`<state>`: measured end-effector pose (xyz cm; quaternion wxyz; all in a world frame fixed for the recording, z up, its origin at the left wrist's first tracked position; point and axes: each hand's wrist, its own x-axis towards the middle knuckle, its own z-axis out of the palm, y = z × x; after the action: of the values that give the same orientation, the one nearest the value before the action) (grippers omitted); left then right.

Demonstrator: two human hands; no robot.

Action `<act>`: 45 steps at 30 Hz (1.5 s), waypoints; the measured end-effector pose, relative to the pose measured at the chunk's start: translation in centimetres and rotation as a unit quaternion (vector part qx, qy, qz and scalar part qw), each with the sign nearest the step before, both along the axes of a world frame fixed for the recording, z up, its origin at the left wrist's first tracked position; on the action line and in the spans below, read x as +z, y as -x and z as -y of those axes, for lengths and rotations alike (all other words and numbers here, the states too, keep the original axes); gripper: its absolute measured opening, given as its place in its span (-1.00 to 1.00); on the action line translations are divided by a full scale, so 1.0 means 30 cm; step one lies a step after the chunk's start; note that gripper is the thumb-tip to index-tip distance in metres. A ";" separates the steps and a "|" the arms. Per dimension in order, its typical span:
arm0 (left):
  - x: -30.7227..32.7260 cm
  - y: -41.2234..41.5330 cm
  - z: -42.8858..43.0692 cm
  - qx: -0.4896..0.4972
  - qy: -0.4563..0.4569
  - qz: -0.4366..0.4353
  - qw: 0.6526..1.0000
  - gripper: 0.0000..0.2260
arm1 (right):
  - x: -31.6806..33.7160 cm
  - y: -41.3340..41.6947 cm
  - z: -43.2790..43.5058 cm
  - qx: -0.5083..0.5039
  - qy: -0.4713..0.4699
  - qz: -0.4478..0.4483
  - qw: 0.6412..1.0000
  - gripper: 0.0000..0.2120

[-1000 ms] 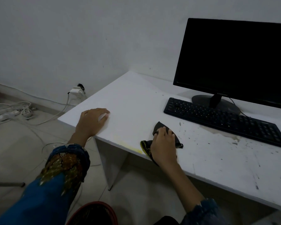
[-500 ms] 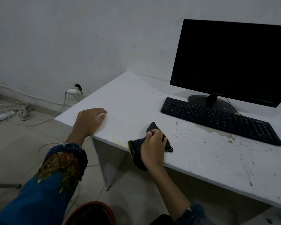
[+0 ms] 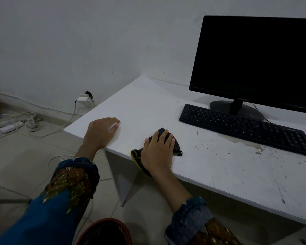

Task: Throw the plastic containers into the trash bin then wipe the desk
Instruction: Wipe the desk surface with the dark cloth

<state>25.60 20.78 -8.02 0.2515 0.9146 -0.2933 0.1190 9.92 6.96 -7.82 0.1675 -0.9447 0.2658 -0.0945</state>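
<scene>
White and scratched, the worktop (image 3: 219, 165) carries a dark cleaning cloth (image 3: 176, 147) close to its near edge, toward the left end. The right hand (image 3: 157, 152) lies on top of this cloth with the palm down. Its fingers are straight and a little spread, and they press the cloth onto the surface without curling round it. Most of the cloth is hidden under the hand. A dark fold shows past the fingertips on the far right side, and a piece with a yellow-green border hangs over the near edge, left of the wrist.

The left hand (image 3: 100, 133) rests flat on the near left corner of the worktop, palm down and fingers relaxed, holding nothing. It is near the cloth but apart from it, with bare white surface between the two hands.

Right of the cloth the surface has dark specks and worn patches. A black keyboard (image 3: 245, 129) lies farther right, and behind it stands a black monitor (image 3: 254, 62) with a dark screen. On the floor, below the hands, the red rim of a trash bin (image 3: 104, 220) shows at the lower border. White cables and a power strip (image 3: 7, 126) lie on the floor at far left.
</scene>
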 end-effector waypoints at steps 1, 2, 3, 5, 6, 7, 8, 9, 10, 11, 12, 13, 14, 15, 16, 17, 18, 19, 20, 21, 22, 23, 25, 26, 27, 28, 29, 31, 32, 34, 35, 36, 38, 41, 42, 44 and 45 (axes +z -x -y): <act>0.000 -0.001 -0.001 0.000 0.000 -0.002 1.000 -0.54 | 0.000 -0.011 0.006 0.006 0.002 -0.005 1.000 -0.46; 0.000 -0.001 0.000 0.001 -0.001 -0.004 1.000 -0.54 | 0.001 -0.025 0.014 0.011 0.004 -0.009 1.000 -0.47; 0.000 -0.001 0.000 0.001 -0.002 -0.005 1.000 -0.54 | 0.001 -0.040 0.022 0.016 0.005 -0.013 1.000 -0.48; 0.002 0.005 0.003 0.000 -0.004 -0.002 1.000 -0.55 | 0.006 -0.071 0.046 0.024 0.004 -0.020 1.000 -0.49; 0.003 0.007 0.004 0.000 -0.003 -0.001 1.000 -0.55 | 0.009 -0.089 0.060 0.028 0.003 -0.022 0.999 -0.49; 0.004 0.009 0.006 0.000 -0.001 0.001 1.000 -0.55 | 0.012 -0.107 0.075 0.031 0.002 -0.021 0.999 -0.49; 0.006 0.011 0.007 0.001 0.001 0.001 1.000 -0.55 | 0.014 -0.125 0.091 0.035 0.002 -0.018 0.999 -0.50; 0.008 0.012 0.006 0.002 0.003 0.002 1.000 -0.56 | 0.016 -0.143 0.107 0.038 0.004 -0.012 0.999 -0.51; 0.009 0.012 0.006 0.003 0.005 0.002 1.000 -0.56 | 0.018 -0.159 0.122 0.041 0.007 -0.006 0.999 -0.53; 0.010 0.013 0.003 0.003 0.007 0.002 1.000 -0.57 | 0.019 -0.176 0.133 0.042 0.008 0.001 0.999 -0.54; 0.011 0.014 0.002 0.003 0.008 0.002 1.000 -0.57 | 0.020 -0.189 0.144 0.040 0.006 0.005 0.999 -0.55; 0.011 0.015 0.001 0.002 0.009 0.003 1.000 -0.57 | 0.021 -0.204 0.152 0.037 0.004 0.007 0.999 -0.55; 0.011 0.015 0.002 0.001 0.010 0.004 1.000 -0.57 | 0.021 -0.218 0.157 0.033 0.005 0.008 0.999 -0.56; 0.010 0.015 0.002 0.001 0.010 0.005 1.000 -0.57 | 0.020 -0.230 0.158 0.027 0.008 0.007 1.000 -0.56; 0.008 0.013 0.002 0.002 0.010 0.005 1.000 -0.58 | 0.019 -0.239 0.158 0.021 0.015 0.008 1.000 -0.56; 0.004 0.007 0.001 0.006 0.005 0.006 1.000 -0.60 | 0.017 -0.247 0.156 0.017 0.023 0.009 1.000 -0.57; -0.001 -0.002 -0.001 0.012 -0.003 0.008 1.000 -0.64 | 0.015 -0.251 0.152 0.017 0.029 0.009 0.999 -0.57; -0.006 -0.010 -0.002 0.020 -0.010 0.009 1.000 -0.68 | 0.013 -0.251 0.149 0.019 0.032 0.010 0.999 -0.56; -0.009 -0.015 -0.004 0.025 -0.017 0.009 1.000 -0.69 | 0.010 -0.250 0.147 0.024 0.035 0.011 0.999 -0.56; -0.012 -0.018 -0.003 0.028 -0.022 0.007 0.999 -0.68 | 0.005 -0.247 0.148 0.032 0.039 0.013 0.999 -0.56; -0.013 -0.018 0.000 0.030 -0.028 0.003 0.999 -0.66 | 0.001 -0.243 0.151 0.045 0.042 0.014 0.998 -0.55; -0.012 -0.016 0.002 0.032 -0.033 -0.002 0.999 -0.65 | -0.001 -0.239 0.153 0.060 0.040 0.017 0.997 -0.55; -0.009 -0.012 0.005 0.036 -0.041 -0.012 0.998 -0.64 | -0.002 -0.231 0.157 0.103 0.031 0.027 0.994 -0.55; -0.007 -0.010 0.005 0.037 -0.044 -0.018 0.998 -0.64 | 0.002 -0.221 0.160 0.131 0.029 0.031 0.990 -0.56; -0.006 -0.008 0.005 0.039 -0.046 -0.022 0.998 -0.64 | 0.007 -0.210 0.163 0.163 0.026 0.034 0.986 -0.57; -0.004 -0.006 0.004 0.040 -0.047 -0.024 0.998 -0.64 | 0.014 -0.196 0.168 0.201 0.023 0.032 0.979 -0.58; -0.002 -0.004 0.006 0.040 -0.047 -0.026 0.998 -0.64 | 0.025 -0.177 0.174 0.239 0.008 0.027 0.971 -0.58; 0.003 0.000 0.008 0.039 -0.045 -0.025 0.998 -0.64 | 0.044 -0.143 0.191 0.311 -0.016 0.008 0.950 -0.58; 0.005 0.001 0.009 0.039 -0.046 -0.025 0.998 -0.64 | 0.050 -0.134 0.199 0.341 -0.009 -0.002 0.940 -0.58; 0.009 0.005 0.008 0.040 -0.052 -0.026 0.998 -0.64 | 0.054 -0.129 0.208 0.376 0.031 -0.024 0.926 -0.57; 0.008 0.008 0.007 0.041 -0.053 -0.028 0.997 -0.63 | 0.056 -0.127 0.208 0.377 0.041 -0.033 0.925 -0.57; 0.008 0.009 0.006 0.040 -0.052 -0.028 0.997 -0.63 | 0.056 -0.128 0.205 0.364 0.036 -0.038 0.930 -0.57; 0.008 0.009 0.005 0.038 -0.048 -0.024 0.998 -0.63 | 0.048 -0.134 0.184 0.309 -0.007 -0.029 0.951 -0.54; 0.009 0.004 0.008 0.038 -0.049 -0.023 0.998 -0.63 | 0.034 -0.161 0.130 0.163 -0.083 -0.006 0.983 -0.42; 0.008 0.006 0.009 0.039 -0.049 -0.025 0.998 -0.63 | 0.030 -0.170 0.115 0.134 -0.075 0.000 0.988 -0.39; 0.008 0.006 0.009 0.039 -0.046 -0.027 0.998 -0.64 | 0.026 -0.173 0.087 0.136 -0.011 0.018 0.990 -0.39; 0.008 0.006 0.008 0.038 -0.047 -0.027 0.998 -0.64 | 0.029 -0.166 0.078 0.155 0.007 0.033 0.987 -0.41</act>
<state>25.43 20.55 -7.79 0.2117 0.9387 -0.2569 0.0894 14.90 4.62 -6.96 0.1820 -0.9720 0.1100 -0.1001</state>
